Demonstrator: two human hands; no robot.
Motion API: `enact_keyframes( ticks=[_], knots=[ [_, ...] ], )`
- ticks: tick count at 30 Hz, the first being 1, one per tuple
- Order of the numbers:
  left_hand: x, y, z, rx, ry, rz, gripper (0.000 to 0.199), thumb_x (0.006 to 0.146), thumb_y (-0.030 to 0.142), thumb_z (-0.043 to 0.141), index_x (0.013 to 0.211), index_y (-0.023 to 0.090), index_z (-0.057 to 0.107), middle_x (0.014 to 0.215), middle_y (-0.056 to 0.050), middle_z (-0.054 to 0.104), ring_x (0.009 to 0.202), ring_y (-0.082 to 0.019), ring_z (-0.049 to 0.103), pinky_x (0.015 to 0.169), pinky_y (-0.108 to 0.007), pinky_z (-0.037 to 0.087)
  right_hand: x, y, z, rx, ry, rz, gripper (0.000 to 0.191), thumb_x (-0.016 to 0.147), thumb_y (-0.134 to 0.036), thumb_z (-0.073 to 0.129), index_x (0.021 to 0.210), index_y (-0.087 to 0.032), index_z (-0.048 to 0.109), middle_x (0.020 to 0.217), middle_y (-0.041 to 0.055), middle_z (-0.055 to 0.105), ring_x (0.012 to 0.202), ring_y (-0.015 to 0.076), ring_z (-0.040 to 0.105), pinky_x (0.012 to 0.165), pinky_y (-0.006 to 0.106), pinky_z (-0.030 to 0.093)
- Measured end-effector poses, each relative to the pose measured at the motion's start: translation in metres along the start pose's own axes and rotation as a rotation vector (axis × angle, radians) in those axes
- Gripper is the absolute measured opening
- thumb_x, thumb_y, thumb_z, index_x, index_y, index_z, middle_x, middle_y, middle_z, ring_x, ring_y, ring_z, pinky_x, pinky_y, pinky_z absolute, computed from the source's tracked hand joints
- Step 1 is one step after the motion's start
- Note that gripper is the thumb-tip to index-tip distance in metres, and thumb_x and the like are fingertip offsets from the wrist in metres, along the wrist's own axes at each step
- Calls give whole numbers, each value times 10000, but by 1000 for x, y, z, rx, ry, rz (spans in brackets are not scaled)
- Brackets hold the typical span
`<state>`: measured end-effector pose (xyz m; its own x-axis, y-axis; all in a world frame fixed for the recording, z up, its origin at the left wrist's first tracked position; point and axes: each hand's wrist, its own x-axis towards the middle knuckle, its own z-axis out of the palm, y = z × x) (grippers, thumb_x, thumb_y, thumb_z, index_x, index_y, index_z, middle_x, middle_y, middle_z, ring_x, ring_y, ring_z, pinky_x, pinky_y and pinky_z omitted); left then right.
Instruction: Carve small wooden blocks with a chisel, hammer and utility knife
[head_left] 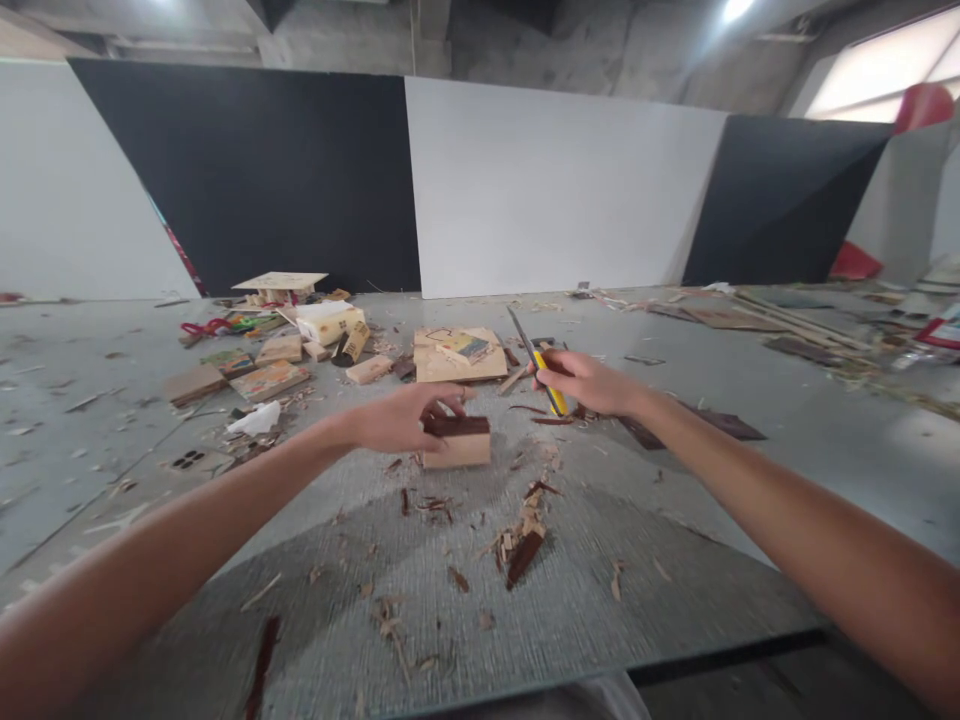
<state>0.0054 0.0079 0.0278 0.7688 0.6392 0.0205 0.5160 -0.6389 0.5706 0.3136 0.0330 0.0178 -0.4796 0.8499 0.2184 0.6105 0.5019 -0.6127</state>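
Near the middle of the table lies a small pale wooden block (457, 452) with a dark brown strip along its top. My left hand (401, 418) is on its left end, thumb and fingers bent around the block, part of them hidden behind it. To the right, my right hand (589, 382) is closed around a yellow utility knife (555, 388). Its long blade is out and points up and away, apart from the block. Just behind the block rests a flat wooden board (435, 362) with a printed piece on it.
Wood shavings (529, 525) and dark brown slivers are strewn in front of the block. At the back left are several wood pieces (271, 380), a cream box (330, 325) and a crumpled white tissue (255, 420). Thin strips (787, 320) lie far right. The table's front edge (675, 662) is near.
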Motion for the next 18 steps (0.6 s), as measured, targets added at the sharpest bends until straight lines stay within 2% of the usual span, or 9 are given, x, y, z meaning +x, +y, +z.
enact_keyframes(
  ticks=[2, 5, 8, 10, 12, 14, 16, 18],
  knots=[
    [2, 6, -13, 95, 52, 5, 559, 734, 265, 636, 1278, 235, 510, 1060, -80, 681, 893, -220, 644, 716, -296, 456, -1, -9, 8, 194, 89, 17, 386, 912, -536, 386, 1015, -203, 551, 825, 47, 579, 705, 166, 579, 616, 312, 463],
    [6, 14, -28, 197, 33, -7, 409, 716, 243, 617, 1124, 220, 623, 944, -51, 702, 828, -202, 630, 698, -288, 415, -4, -23, 27, 407, 238, 30, 415, 915, -599, 313, 1010, -240, 498, 694, -24, 440, 495, 105, 443, 462, 273, 412],
    [9, 21, -29, 255, 22, -5, 289, 720, 230, 587, 995, 209, 674, 901, -40, 696, 794, -183, 616, 677, -280, 395, -10, -37, 45, 465, 250, 36, 338, 874, -588, 446, 947, -258, 450, 623, -59, 361, 441, 93, 331, 398, 261, 336],
    [11, 24, -23, 269, 47, 17, 235, 720, 216, 586, 935, 197, 678, 878, -39, 693, 769, -172, 614, 658, -274, 394, -13, -46, 55, 386, 241, 36, 320, 817, -527, 578, 909, -249, 449, 650, -49, 412, 486, 99, 376, 449, 275, 367],
    [13, 26, -17, 179, 53, 49, 263, 733, 230, 610, 988, 180, 653, 872, -52, 699, 756, -170, 624, 646, -270, 411, -16, -52, 64, 292, 235, 27, 365, 733, -461, 685, 913, -240, 457, 736, -23, 490, 573, 119, 450, 523, 297, 406],
    [15, 27, -11, -12, 63, 88, 417, 757, 265, 634, 1155, 159, 568, 893, -80, 708, 773, -178, 640, 658, -275, 441, -18, -57, 72, 259, 239, 3, 393, 688, -408, 721, 911, -236, 447, 790, -12, 518, 645, 140, 485, 579, 315, 423],
    [17, 27, -8, -190, 106, 109, 577, 779, 286, 639, 1301, 143, 437, 939, -102, 705, 823, -186, 644, 688, -283, 460, -20, -59, 78, 308, 277, -32, 356, 723, -393, 688, 893, -238, 415, 782, -20, 508, 662, 142, 489, 601, 323, 427],
    [18, 27, -8, -250, 160, 101, 615, 779, 304, 649, 1326, 145, 415, 980, -101, 689, 848, -181, 627, 685, -273, 454, -21, -60, 82, 353, 339, -57, 312, 772, -411, 642, 867, -236, 402, 781, -15, 503, 671, 143, 494, 604, 324, 431]
  ],
)
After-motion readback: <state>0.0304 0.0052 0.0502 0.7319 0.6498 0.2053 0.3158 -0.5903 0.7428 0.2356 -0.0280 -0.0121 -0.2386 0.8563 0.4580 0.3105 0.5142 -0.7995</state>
